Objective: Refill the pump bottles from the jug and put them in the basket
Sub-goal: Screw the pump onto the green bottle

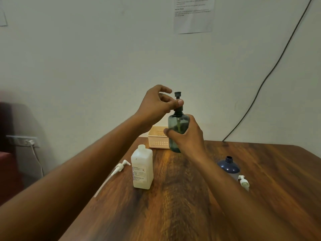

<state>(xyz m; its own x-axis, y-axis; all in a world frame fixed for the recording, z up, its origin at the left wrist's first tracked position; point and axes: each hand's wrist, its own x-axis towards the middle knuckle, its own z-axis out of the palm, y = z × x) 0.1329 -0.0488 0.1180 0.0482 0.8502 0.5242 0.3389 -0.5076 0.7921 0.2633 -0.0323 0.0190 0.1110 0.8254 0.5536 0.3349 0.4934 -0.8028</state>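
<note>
My right hand (188, 136) grips the body of a see-through green pump bottle (177, 123), held just above the table. My left hand (157, 106) pinches its dark pump head (178, 101) at the collar, thumb and fingers around the stem. A white rectangular jug (142, 169) stands open on the table to the left. A dark blue bottle (229, 166) without a pump stands at the right, partly behind my right forearm. A cream slotted basket (157, 139) sits at the table's far edge, behind the green bottle.
A white pump with a long tube (119, 167) lies at the table's left edge. Another white pump (244, 181) lies beside the blue bottle. The wooden table (191, 206) meets a pale wall; a black cable (260, 87) runs down the wall at right.
</note>
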